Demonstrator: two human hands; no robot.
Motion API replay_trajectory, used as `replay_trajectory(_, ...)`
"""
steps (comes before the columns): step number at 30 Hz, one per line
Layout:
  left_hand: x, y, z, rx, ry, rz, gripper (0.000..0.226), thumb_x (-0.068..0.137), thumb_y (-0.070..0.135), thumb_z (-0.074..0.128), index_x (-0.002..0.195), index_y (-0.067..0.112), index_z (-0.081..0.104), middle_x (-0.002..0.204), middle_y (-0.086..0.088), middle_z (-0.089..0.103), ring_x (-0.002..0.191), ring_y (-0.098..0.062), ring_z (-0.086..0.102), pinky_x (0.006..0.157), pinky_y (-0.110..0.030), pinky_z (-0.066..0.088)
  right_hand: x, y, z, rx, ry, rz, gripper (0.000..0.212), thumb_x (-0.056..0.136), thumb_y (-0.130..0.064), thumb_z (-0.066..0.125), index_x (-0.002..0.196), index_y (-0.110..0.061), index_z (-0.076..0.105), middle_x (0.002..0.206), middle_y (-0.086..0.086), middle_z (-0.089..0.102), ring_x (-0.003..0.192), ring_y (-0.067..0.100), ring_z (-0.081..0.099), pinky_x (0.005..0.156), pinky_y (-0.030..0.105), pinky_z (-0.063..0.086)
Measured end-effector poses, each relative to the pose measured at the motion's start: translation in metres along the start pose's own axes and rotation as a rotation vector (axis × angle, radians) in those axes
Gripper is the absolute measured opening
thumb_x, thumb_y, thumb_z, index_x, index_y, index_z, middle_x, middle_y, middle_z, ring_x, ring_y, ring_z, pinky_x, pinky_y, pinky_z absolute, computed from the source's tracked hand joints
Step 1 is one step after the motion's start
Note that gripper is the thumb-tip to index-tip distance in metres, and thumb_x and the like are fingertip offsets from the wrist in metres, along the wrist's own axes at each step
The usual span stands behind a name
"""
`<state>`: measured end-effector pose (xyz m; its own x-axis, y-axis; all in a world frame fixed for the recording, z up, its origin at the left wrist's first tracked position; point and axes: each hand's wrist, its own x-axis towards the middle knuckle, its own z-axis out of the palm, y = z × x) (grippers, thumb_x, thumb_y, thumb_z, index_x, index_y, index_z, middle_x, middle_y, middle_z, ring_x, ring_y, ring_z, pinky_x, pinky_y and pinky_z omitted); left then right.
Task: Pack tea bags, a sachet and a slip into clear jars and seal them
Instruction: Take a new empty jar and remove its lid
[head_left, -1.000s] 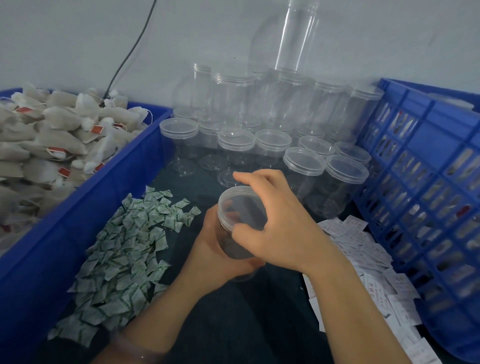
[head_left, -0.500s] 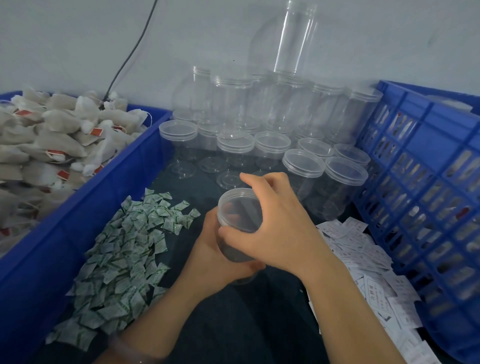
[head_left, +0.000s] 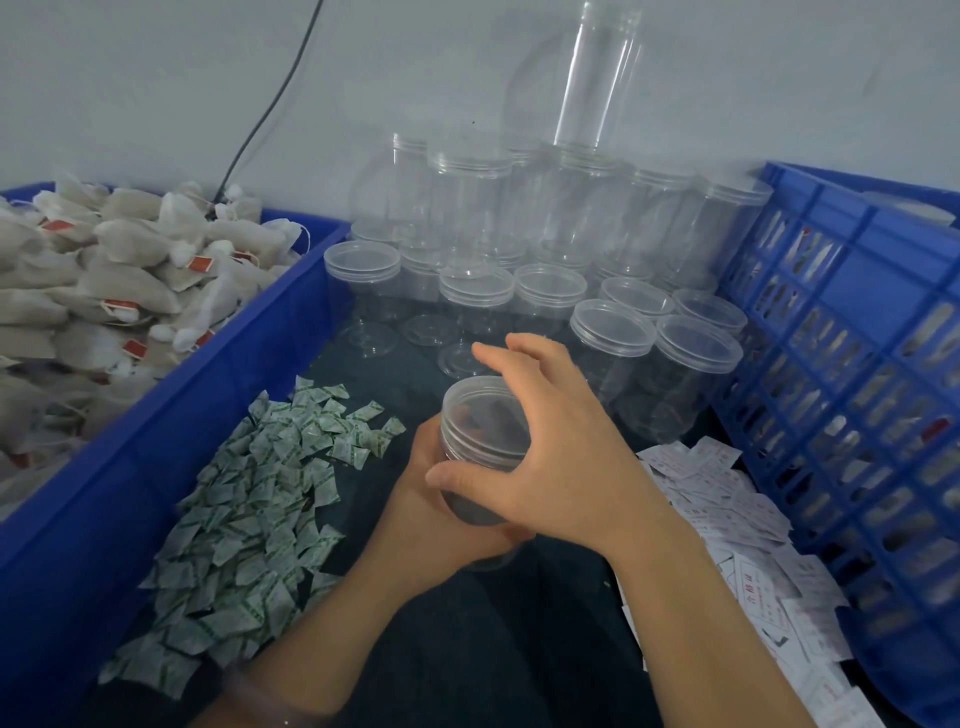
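Between two blue crates, on a dark table (head_left: 493, 649), both hands meet around one clear jar (head_left: 470, 512), which stands roughly upright at the middle of the view, close in front of the person. The left hand (head_left: 431, 519) comes in from below and to the left, forearm slanting up across the table, and grips the jar's lower body with its fingers curled under and around it. The right hand (head_left: 566, 457) reaches in from the lower right with the wrist bent. It arches over the lid (head_left: 478, 415), the thumb pressed to the near side just below the lid's ribbed band, the fingers curved over the top and far rim. Whether those fingertips touch the rim cannot be told. What lies inside the jar is too dim to make out. Left of the hands is a loose heap of green-and-white sachets (head_left: 249, 514); to the right, white printed slips (head_left: 727, 519) lie scattered. The left crate (head_left: 156, 441) is piled with tea bags (head_left: 104, 291). Empty lidded jars (head_left: 519, 249) are stacked against the wall behind, beside the slatted right crate (head_left: 857, 364).
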<state>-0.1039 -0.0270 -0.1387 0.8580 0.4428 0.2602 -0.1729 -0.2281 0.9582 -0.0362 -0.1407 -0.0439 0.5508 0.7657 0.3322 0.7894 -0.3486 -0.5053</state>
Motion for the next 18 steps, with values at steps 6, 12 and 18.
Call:
replay_trajectory(6, 0.000, 0.002, 0.000, -0.010, -0.026, 0.000, 0.100, 0.041, 0.033, 0.087, 0.128, 0.035, 0.038, 0.125, 0.005, 0.056, 0.117, -0.001, 0.055, 0.098, -0.023, 0.046, 0.009, 0.007, -0.001, 0.379, 0.354, 0.061, 0.039, 0.079, -0.068, 0.053, 0.103, -0.040, 0.066, 0.106, -0.021, 0.064, 0.102, -0.003, 0.059, 0.082, 0.016, 0.049)
replay_trajectory(12, 0.006, 0.015, -0.037, 0.026, 0.116, 0.032, 0.101, 0.038, 0.038, 0.095, 0.123, 0.042, 0.040, 0.124, 0.008, 0.058, 0.113, 0.001, 0.058, 0.097, -0.023, 0.046, 0.023, 0.045, 0.006, 1.181, 0.294, 0.713, 0.060, 0.085, -0.071, 0.042, 0.097, -0.018, 0.068, 0.099, 0.010, 0.071, 0.087, 0.030, 0.070, 0.059, 0.036, 0.055)
replay_trajectory(18, 0.011, 0.012, -0.049, -0.013, 0.219, 0.028, 0.098, 0.038, 0.037, 0.092, 0.121, 0.045, 0.039, 0.126, 0.007, 0.057, 0.109, 0.004, 0.059, 0.088, -0.009, 0.047, 0.021, 0.062, 0.053, 1.165, 0.121, 0.844, 0.031, 0.101, -0.041, 0.044, 0.107, -0.012, 0.053, 0.102, 0.015, 0.067, 0.095, 0.024, 0.067, 0.076, 0.034, 0.055)
